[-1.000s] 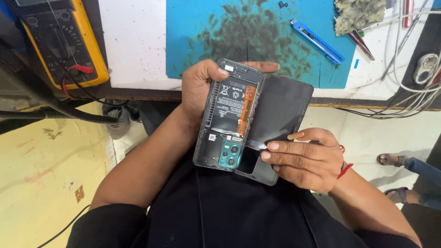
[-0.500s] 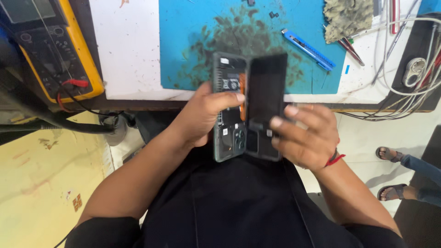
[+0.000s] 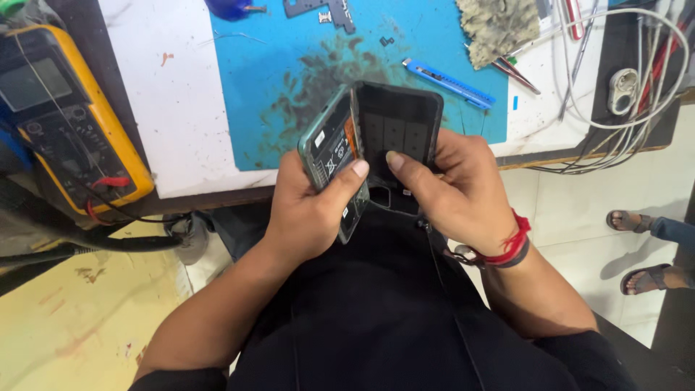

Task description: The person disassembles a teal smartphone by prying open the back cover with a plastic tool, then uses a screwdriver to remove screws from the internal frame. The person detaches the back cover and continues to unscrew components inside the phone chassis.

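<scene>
Above the stained blue mat (image 3: 260, 80), left hand (image 3: 308, 210) grips an opened phone (image 3: 329, 156), right hand (image 3: 452, 188) its matte back cover (image 3: 398, 119).

- Open stretch of white bench top (image 3: 181, 94) between multimeter (image 3: 65, 116) and blue mat (image 3: 275, 80): passable.
- Mat centre bare; far edge blocked by small parts (image 3: 322, 11), right side by utility knife (image 3: 447, 81) and rag (image 3: 499, 25).
- Right bench corner crowded with white cables (image 3: 622, 108).

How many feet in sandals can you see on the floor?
2. One sandalled foot is at the right edge on the pale floor, and the other foot is just below it. They belong to someone nearby; the rest of that person is out of view.
</scene>
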